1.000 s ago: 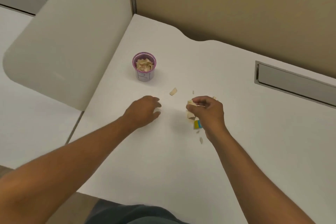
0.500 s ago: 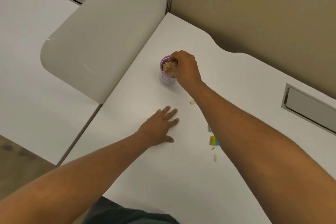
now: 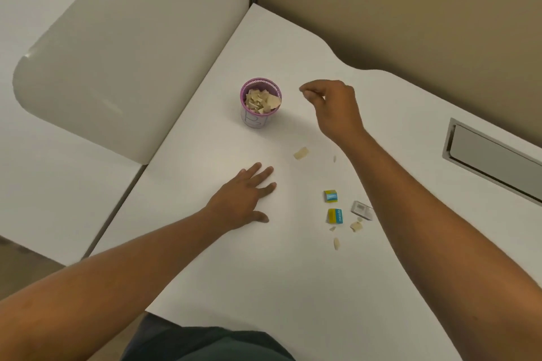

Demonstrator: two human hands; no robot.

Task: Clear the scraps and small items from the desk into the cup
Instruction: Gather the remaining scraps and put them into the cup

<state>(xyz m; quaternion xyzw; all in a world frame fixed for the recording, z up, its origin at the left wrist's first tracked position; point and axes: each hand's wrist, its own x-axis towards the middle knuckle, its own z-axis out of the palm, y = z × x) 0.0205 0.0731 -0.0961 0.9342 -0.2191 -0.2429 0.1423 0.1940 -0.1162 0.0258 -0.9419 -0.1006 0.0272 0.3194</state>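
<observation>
A purple-rimmed paper cup [image 3: 257,120] stands on the white desk [image 3: 264,258], heaped with beige scraps. My right hand [image 3: 331,105] hovers just right of the cup, fingers curled together, nothing visible in them. My left hand [image 3: 246,199] lies flat on the desk, fingers spread. One beige scrap [image 3: 301,153] lies between the hands. Near my right forearm lie two yellow-and-blue wrappers [image 3: 330,195] [image 3: 335,216], a small grey packet [image 3: 361,209] and several small beige scraps [image 3: 355,226].
A white curved divider panel [image 3: 117,53] rises left of the cup. A tan partition wall [image 3: 410,9] runs behind the desk. A metal cable slot [image 3: 492,158] sits in the desk at the right. The desk's front edge is by my lap.
My right hand carried scraps from the desk to the cup, dropped them in and has pulled away to the right. My left hand opened flat on the desk.
</observation>
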